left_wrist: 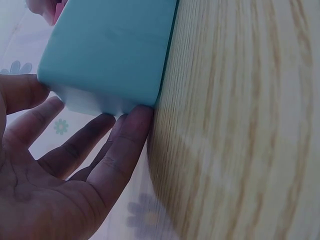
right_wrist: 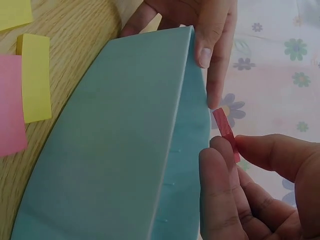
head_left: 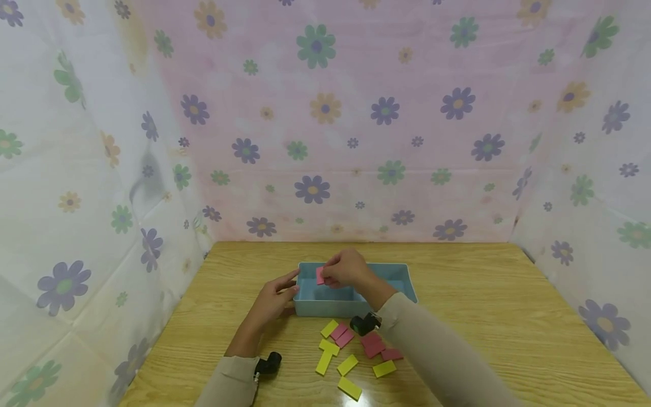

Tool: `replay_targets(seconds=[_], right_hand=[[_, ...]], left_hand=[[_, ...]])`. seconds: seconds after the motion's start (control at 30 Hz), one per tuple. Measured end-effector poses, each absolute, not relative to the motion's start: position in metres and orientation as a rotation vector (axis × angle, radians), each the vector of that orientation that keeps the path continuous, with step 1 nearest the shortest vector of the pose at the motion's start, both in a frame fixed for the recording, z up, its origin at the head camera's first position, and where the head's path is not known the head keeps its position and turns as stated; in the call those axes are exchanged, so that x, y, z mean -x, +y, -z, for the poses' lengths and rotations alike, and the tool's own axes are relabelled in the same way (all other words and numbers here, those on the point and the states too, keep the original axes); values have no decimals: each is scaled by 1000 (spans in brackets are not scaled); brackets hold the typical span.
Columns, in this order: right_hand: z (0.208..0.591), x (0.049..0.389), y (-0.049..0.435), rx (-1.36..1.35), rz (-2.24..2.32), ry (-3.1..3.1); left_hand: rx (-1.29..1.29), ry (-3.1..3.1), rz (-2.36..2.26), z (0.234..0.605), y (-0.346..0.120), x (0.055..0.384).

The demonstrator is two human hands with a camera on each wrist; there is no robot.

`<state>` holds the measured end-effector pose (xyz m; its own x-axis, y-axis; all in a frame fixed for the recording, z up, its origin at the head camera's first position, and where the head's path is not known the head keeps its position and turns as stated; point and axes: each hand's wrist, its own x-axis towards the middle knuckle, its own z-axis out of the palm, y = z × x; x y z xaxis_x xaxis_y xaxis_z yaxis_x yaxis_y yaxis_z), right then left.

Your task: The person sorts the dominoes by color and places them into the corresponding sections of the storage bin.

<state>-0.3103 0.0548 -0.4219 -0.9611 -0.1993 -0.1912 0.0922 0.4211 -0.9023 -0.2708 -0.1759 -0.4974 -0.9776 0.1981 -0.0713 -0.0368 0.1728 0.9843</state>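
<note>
A light blue rectangular box stands on the wooden table, its long side facing me. My right hand pinches a thin pink block between thumb and fingers, above the left part of the box. My left hand is at the box's left end, its fingers extended and touching the end wall. Its thumb lies by the near corner. In front of the box lie several flat yellow blocks and several pink blocks, some overlapping.
Flowered cloth hangs behind the table and along both sides. A small black camera is worn on the left wrist, and another black camera on the right wrist, above the loose blocks.
</note>
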Motion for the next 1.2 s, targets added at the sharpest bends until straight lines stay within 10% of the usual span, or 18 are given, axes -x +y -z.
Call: replay_targets(seconds=[1.2], right_hand=[[434, 314, 21, -14, 1551, 2407]], left_hand=[[-199, 2232, -1898, 499, -180, 273]])
